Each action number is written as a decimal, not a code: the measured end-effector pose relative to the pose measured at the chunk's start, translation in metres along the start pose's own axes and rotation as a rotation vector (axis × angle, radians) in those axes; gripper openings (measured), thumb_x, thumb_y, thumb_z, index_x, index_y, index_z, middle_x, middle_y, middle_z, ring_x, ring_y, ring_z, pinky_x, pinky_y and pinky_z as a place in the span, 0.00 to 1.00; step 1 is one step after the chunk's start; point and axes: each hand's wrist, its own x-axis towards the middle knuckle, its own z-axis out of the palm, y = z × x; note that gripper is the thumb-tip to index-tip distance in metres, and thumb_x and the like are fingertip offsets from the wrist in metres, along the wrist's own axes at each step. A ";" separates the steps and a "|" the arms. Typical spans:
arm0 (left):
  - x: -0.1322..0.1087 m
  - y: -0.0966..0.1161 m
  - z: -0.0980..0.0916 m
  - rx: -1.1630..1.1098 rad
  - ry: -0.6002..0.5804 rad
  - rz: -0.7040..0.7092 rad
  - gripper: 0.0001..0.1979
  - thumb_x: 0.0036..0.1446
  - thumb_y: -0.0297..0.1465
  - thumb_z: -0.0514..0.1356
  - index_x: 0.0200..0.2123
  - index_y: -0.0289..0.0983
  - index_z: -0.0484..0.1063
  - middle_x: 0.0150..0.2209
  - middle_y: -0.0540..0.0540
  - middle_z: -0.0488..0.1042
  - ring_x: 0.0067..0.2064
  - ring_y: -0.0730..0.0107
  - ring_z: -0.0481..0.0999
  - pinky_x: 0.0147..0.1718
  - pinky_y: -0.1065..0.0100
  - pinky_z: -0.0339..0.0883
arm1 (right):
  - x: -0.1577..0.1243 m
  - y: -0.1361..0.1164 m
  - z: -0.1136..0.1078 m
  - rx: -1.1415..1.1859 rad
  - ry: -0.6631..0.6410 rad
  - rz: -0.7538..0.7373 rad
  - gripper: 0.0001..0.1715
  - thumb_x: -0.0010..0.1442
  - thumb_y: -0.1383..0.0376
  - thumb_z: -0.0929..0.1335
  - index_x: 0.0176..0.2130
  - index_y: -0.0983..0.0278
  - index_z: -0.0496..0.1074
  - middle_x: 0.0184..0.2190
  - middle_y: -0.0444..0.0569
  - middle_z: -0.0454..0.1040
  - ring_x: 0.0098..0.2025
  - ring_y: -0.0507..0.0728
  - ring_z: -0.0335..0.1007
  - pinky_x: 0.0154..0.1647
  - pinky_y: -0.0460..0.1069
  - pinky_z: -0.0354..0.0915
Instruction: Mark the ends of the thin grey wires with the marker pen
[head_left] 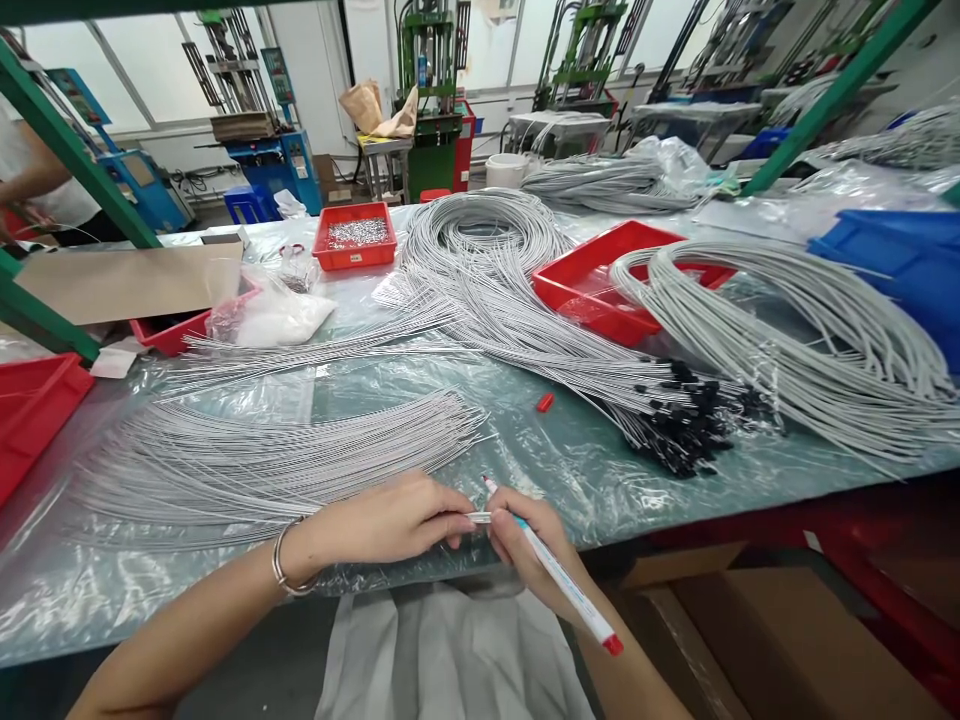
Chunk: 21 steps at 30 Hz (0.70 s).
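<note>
Wires in a fan [262, 460] spread over the lower left of the frame, their ends bare. A bundle [686, 425] with black tips lies right of centre, and grey coils [480, 235] sit behind it. Judging by this, the fan nearest the hands is probably stock yet to be worked, and it is large, so much seems left. Which pile counts as finished cannot be told from this view.

At the bottom centre, the left hand [390, 520] pinches the end of one wire [478, 517] between thumb and fingertips. The right hand [525, 545] is closed around a pen [559, 580]. The pen's red tip points up just above the wire end, and its barrel slants down toward the lower right. Tip and wire look close to touching, though the fingers hide the contact. The pen's red cap [545, 402] lies loose on the table [570, 470], above the hands and well apart from them.
</note>
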 end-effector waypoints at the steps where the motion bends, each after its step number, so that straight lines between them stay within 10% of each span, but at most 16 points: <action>1: 0.000 0.000 0.000 -0.011 0.000 -0.012 0.15 0.66 0.34 0.49 0.33 0.34 0.71 0.29 0.49 0.76 0.29 0.75 0.72 0.31 0.76 0.61 | 0.000 0.000 -0.001 -0.014 -0.001 -0.009 0.21 0.64 0.55 0.59 0.23 0.62 0.60 0.13 0.38 0.58 0.16 0.48 0.52 0.18 0.44 0.51; 10: 0.004 -0.002 0.000 -0.222 0.030 -0.142 0.18 0.65 0.40 0.48 0.33 0.34 0.69 0.31 0.48 0.76 0.24 0.78 0.69 0.23 0.77 0.61 | 0.000 0.006 -0.008 -0.141 0.229 -0.215 0.11 0.64 0.66 0.61 0.40 0.65 0.71 0.16 0.40 0.67 0.17 0.50 0.62 0.21 0.44 0.60; 14: 0.004 -0.001 -0.001 -0.213 0.093 -0.158 0.19 0.65 0.40 0.47 0.32 0.34 0.69 0.29 0.48 0.75 0.24 0.79 0.68 0.23 0.78 0.60 | -0.001 0.007 -0.002 -0.267 0.384 -0.427 0.28 0.62 0.74 0.61 0.60 0.59 0.61 0.24 0.43 0.74 0.24 0.52 0.70 0.29 0.47 0.67; 21: 0.007 -0.001 0.004 -0.173 0.176 -0.095 0.19 0.66 0.39 0.47 0.30 0.34 0.69 0.27 0.50 0.73 0.24 0.80 0.66 0.23 0.77 0.57 | -0.006 0.013 0.020 -0.293 0.350 -0.459 0.36 0.60 0.76 0.62 0.64 0.59 0.53 0.24 0.43 0.74 0.24 0.52 0.69 0.29 0.48 0.68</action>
